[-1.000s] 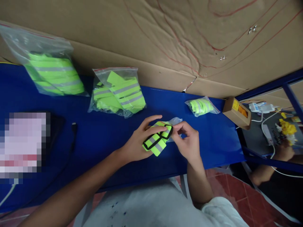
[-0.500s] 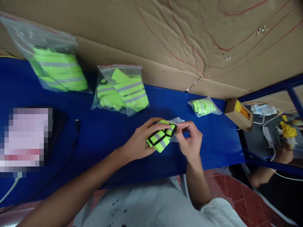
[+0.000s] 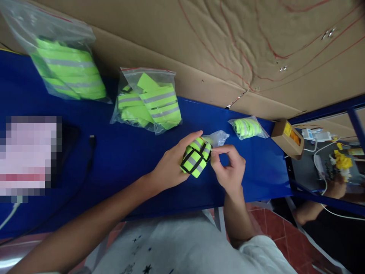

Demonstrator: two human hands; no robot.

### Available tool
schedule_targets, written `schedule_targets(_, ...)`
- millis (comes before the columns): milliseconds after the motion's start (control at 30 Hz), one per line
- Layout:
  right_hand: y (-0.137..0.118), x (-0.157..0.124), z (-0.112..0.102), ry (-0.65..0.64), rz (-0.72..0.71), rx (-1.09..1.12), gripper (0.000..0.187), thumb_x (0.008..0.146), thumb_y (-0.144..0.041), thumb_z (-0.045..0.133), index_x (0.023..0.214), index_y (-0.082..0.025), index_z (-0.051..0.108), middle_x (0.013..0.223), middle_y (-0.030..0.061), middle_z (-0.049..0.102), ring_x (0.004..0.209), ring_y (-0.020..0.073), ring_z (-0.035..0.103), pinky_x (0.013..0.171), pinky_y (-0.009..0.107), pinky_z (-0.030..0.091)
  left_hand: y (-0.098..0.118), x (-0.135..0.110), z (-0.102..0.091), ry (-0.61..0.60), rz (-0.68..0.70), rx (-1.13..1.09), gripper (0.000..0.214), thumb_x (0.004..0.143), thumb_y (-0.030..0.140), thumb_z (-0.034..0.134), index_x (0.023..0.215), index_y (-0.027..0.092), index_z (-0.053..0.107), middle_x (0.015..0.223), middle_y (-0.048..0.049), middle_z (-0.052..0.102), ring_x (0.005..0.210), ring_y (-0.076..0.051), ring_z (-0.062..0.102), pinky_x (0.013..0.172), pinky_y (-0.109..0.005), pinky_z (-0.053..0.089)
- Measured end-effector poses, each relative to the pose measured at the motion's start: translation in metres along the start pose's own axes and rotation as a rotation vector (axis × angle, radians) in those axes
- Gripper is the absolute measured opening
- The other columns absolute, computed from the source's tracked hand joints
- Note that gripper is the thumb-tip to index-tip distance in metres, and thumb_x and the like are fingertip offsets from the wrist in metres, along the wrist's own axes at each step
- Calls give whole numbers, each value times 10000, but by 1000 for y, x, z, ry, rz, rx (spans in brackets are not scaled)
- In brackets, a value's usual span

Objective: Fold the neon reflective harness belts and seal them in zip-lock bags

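Observation:
My left hand (image 3: pixel 171 167) is wrapped round a folded neon-yellow reflective vest (image 3: pixel 196 160) with grey stripes and black edging, held just above the blue table (image 3: pixel 122 160). My right hand (image 3: pixel 228 167) pinches the edge of a small clear plastic bag (image 3: pixel 218 137) at the vest's right end. The bag's mouth lies against the vest's far end; how far the vest is inside it is hidden.
Two large clear bags of neon vests (image 3: pixel 64 70) (image 3: pixel 148 102) lean on the cardboard wall (image 3: pixel 228 49). A small packed bag (image 3: pixel 247 127) and a brown box (image 3: pixel 286 139) lie right. A black cable (image 3: pixel 90 146) and a blurred-out device (image 3: pixel 28 152) sit left. Another person's arm (image 3: pixel 319 205) shows lower right.
The vest has turned more upright and bunched tighter in my left hand. My right hand has closed in on the bag's edge. The view has drifted slightly.

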State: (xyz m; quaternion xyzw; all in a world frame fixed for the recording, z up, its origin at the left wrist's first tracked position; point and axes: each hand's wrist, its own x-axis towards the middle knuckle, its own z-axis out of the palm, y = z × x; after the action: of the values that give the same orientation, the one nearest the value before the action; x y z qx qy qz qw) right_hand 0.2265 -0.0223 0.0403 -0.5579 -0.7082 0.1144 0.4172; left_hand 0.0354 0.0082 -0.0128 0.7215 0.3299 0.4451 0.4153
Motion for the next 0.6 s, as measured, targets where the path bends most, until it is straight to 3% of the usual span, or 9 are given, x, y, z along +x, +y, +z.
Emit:
schedule_targets(67,-3,1,2,18,59,69,58,971,-188,671,988,-243,681,852,-42,719,776,101,675,738,229,540,2,1,-1,35,-10,-31,846,884,186,741,1601,318,313,1633,-115,484,1438,-260,568,1180,-398,507)
schedule_targets(167,-7,3,5,7,101,80,41,989,-215,659,1006,-240,687,866,-32,711,782,105,666,754,239,551,-1,3,-2,109,29,28,662,886,193,741,1493,271,489,1604,-137,478,1488,-289,495,1228,-466,452)
schedule_targets(300,-7,4,8,-13,108,72,26,1008,-227,635,1004,-232,660,862,-24,692,776,112,653,745,250,554,-6,3,-2,142,59,132,598,872,164,730,1438,244,557,1392,-131,579,1327,-264,581,1125,-452,525)
schedule_targets(467,-5,6,6,-45,6,-3,74,1034,-178,577,1068,-230,618,962,6,679,892,131,649,839,293,554,-7,0,0,184,91,135,569,881,177,757,1401,258,543,1220,-76,686,1112,-215,677,952,-372,583)
schedule_targets(600,-5,8,5,-101,-63,2,107,1042,-171,554,1120,-223,606,1094,62,663,1083,188,643,971,388,547,-9,0,1,202,148,149,437,898,145,741,1299,253,603,1264,-88,646,1180,-220,661,1024,-385,568)
